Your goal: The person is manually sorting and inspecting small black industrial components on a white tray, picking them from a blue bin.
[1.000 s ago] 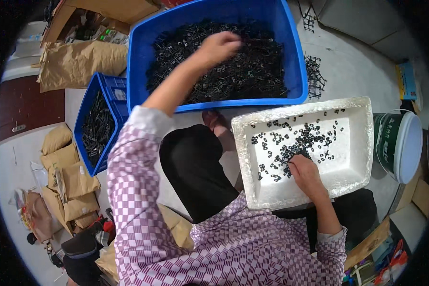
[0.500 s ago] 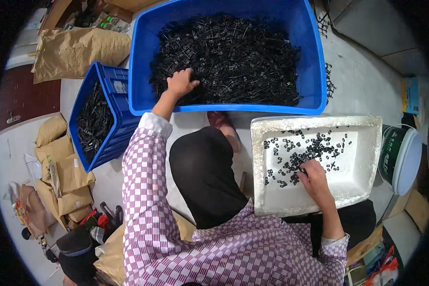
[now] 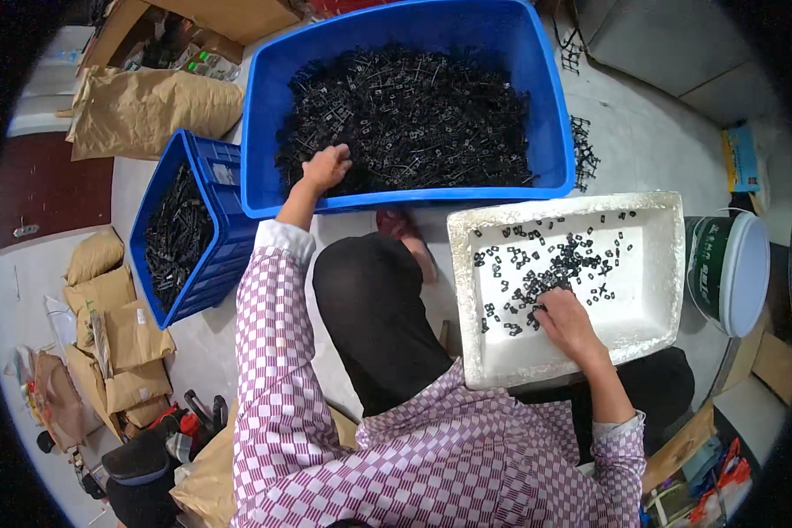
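My left hand [image 3: 326, 169] reaches into the large blue tub [image 3: 396, 201], at the near left edge of a deep heap of black plastic pieces on thin stems [image 3: 414, 119]. Its fingers curl downward; whatever lies under them is hidden. To the right, my right hand [image 3: 565, 322] is low inside a white foam box [image 3: 656, 330], fingertips bunched against a loose pile of small black plastic clips [image 3: 568, 261]. Several clips lie scattered over the box floor. The right fingertips are partly covered by the hand, so what they pinch does not show.
Left of the tub stands a smaller blue crate [image 3: 207, 273] filled with long black pieces. Brown paper sacks [image 3: 132, 352] are stacked farther left. A green bucket with a white lid [image 3: 730, 273] flanks the foam box. Black stemmed pieces [image 3: 583, 154] lie on the floor beside the tub.
My left hand has drawn slightly closer to the tub's near wall. My right hand stays at the clip pile in the foam box. The whole view has shifted a little.
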Available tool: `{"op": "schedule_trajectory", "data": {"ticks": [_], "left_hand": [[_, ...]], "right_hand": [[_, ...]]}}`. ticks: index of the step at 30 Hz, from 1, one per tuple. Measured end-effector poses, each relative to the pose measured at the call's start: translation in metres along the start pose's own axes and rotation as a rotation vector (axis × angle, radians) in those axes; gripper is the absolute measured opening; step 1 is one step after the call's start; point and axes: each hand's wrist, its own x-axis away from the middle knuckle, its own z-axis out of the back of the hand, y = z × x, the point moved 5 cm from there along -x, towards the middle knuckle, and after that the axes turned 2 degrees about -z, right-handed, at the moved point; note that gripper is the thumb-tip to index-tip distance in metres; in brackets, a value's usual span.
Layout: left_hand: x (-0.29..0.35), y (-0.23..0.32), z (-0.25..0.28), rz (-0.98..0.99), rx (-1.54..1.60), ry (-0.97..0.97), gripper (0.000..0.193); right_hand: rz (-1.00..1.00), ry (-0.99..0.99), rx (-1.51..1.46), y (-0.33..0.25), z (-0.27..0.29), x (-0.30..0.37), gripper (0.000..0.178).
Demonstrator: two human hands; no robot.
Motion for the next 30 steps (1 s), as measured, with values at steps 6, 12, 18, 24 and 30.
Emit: {"op": "schedule_trajectory", "data": {"ticks": [6,12,18,24,30], "left_hand": [[0.025,-0.025,0.036,0.128,0.824,0.248,0.012],[0.067,0.000,0.099,0.208,1.635,0.329,0.011],[0.075,0.031,0.146,-0.026,1.889,0.271,0.010],[0.086,0.103,0.177,-0.320,2.181,0.002,0.010],[0.137,0.254,0.160,-0.586,2.398,-0.500,0.018]], "right_hand": [[0.079,0.014,0.025,0.003,-0.008,0.007,0.014],[0.096,0.017,0.066,0.004,-0.010,0.012,0.014],[0.115,0.010,0.109,0.002,-0.010,0.014,0.016],[0.100,0.165,0.149,-0.010,0.020,0.009,0.026],[-0.184,-0.006,-0.999,-0.021,0.030,0.003,0.043]]}}
